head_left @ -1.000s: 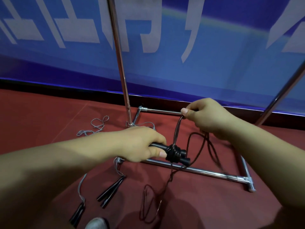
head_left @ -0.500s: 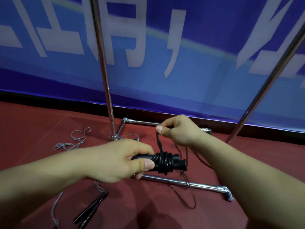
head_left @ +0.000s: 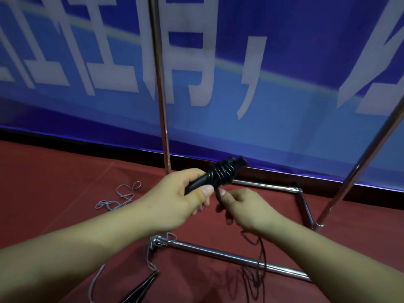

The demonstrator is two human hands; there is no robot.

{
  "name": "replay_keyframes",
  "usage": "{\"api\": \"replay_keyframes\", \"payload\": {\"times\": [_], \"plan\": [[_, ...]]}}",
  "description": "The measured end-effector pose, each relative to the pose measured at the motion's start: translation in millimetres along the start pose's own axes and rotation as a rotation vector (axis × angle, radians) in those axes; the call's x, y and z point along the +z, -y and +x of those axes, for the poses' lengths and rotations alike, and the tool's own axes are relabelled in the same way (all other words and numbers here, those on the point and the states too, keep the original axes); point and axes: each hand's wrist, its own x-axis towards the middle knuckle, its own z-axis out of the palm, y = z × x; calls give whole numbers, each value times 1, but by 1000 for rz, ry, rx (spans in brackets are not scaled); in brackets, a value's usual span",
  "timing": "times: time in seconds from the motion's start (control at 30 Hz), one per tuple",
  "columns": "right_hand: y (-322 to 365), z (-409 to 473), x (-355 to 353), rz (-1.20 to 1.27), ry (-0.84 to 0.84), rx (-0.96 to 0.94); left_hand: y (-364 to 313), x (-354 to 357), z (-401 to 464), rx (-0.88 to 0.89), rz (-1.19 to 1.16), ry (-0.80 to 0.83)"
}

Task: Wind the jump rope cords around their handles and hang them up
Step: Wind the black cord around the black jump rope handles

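My left hand [head_left: 175, 202] clamps the black handles [head_left: 209, 178] by their bare end, held above the floor, right hand [head_left: 244, 206] pinching the thin dark cord [head_left: 261, 259] just below the coils: light, limp, springy stuff, likely to unwind unless kept taut.

Colours at this moment. You held black handles [head_left: 197, 184] wrapped in glossy black cord coils [head_left: 220, 174]; the loose cord [head_left: 260, 265] trailing below was dark brown-black. The floor [head_left: 54, 184] under you was a plain dull red. A second rope's cord [head_left: 122, 196] lay pale grey on it, with its handles [head_left: 142, 289] black. The rack [head_left: 229, 256] was shiny silver chrome. Behind it, the banner [head_left: 284, 119] showed bands of light and deep blue, a faint yellow-green stripe, and large white characters.
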Motion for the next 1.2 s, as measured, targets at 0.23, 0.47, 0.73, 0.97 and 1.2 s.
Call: {"api": "replay_keyframes", "payload": {"times": [0.23, 0.47, 0.73, 0.97, 1.2], "plan": [[14, 0, 13, -44, -86, -122, 15, -8, 7, -46, 2, -276], [24, -2, 11, -12, -59, -117, 25, -12, 11, -108, 18, -491], [38, -17, 1, 243, 29, -38, 38, -22, 14, -206, 219, -502], [44, -34, -9, 249, 55, 28, 47, -19, 13, -238, 369, -386], [42, -44, -7, 140, 94, -43, 47, -18, 11, -261, 619, -302]]}}
